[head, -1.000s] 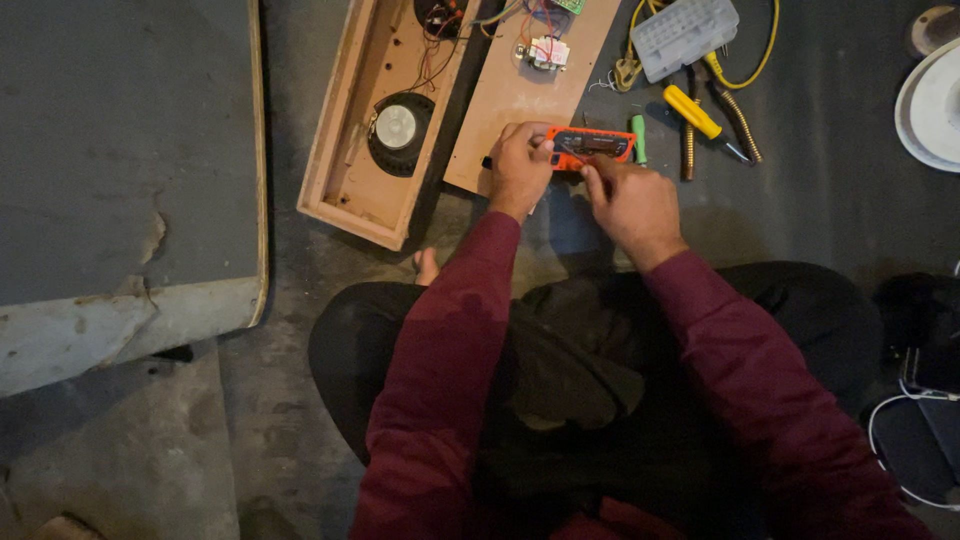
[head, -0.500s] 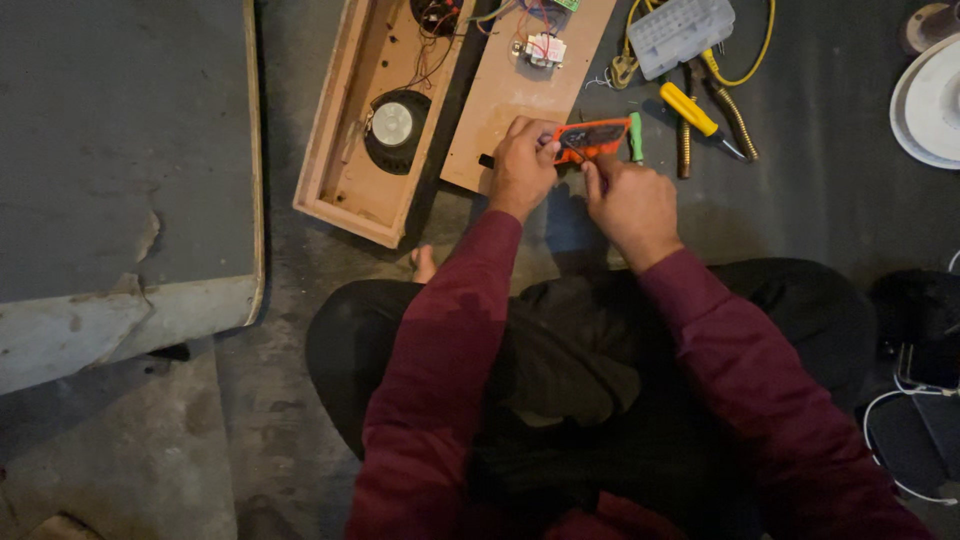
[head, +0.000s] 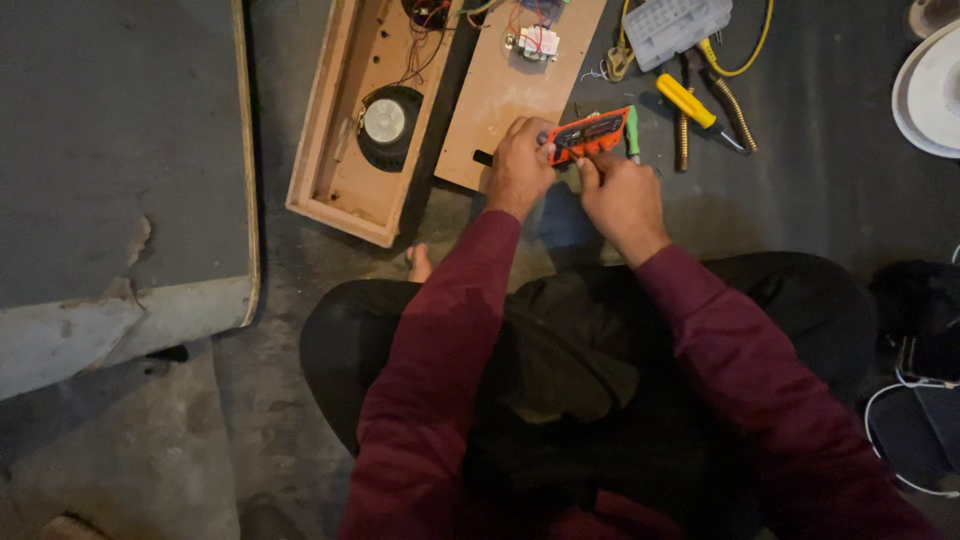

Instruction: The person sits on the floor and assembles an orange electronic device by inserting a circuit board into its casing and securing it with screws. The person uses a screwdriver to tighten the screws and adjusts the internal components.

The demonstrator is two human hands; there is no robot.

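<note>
Both hands pinch orange panel (head: 589, 135): left hand (head: 519, 167) grip closed on left end, right hand (head: 620, 195) grip on lower edge.

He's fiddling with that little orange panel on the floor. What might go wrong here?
The orange panel is pinched between the left hand and right hand above the floor; it could slip and drop. The pliers and yellow-handled screwdriver lie loose close by and might get knocked. The dim light could hide small parts.

Makeshift floor workshop: bare concrete floor (head: 300, 440), open wooden speaker box (head: 365, 110), screwdriver (head: 695, 108), loose wires (head: 745, 45).
</note>
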